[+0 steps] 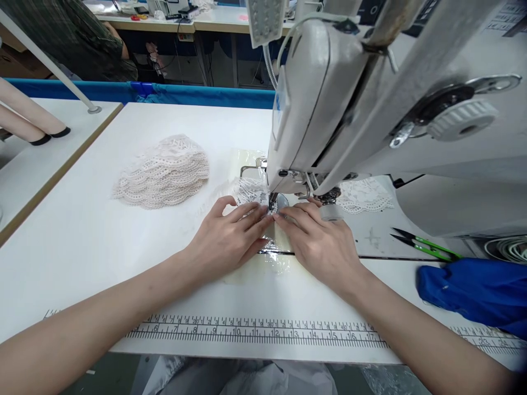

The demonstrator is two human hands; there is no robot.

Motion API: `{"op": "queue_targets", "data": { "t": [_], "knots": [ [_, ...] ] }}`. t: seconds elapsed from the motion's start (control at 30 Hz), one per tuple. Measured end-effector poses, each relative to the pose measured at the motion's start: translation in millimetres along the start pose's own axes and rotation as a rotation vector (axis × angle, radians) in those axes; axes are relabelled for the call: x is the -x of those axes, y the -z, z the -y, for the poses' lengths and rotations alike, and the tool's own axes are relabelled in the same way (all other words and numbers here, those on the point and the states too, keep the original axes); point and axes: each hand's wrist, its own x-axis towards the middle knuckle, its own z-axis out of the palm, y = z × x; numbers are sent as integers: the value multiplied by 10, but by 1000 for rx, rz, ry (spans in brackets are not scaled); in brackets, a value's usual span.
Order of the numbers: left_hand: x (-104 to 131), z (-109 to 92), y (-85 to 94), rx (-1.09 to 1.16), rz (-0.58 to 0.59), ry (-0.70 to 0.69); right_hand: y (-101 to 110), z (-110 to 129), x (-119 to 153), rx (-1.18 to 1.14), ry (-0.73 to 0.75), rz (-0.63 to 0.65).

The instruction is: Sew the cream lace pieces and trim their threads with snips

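Note:
A piece of white lace lies under the presser foot of a sewing machine. My left hand is just left of the foot, with bent fingers closed on the near edge of the lace. From the right, my right hand pinches the same edge with thumb and fingertips, close to the needle area. The fingertips of both hands almost meet in front of the foot and cover part of the lace. Right of the needle, a second lace section lies on the machine bed, partly behind the machine.
A lace stack rests on the table at left. Green-handled thread snips and blue cloth lie at right. A printed ruler runs along the front edge. Another person is beyond the blue edging.

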Motion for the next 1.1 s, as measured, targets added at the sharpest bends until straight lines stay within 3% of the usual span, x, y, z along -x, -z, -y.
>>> {"op": "queue_targets", "data": {
  "t": [1.1],
  "knots": [
    [-24, 63, -43, 58, 24, 16, -51, -11, -24, 69, -35, 23]
  ]
}}
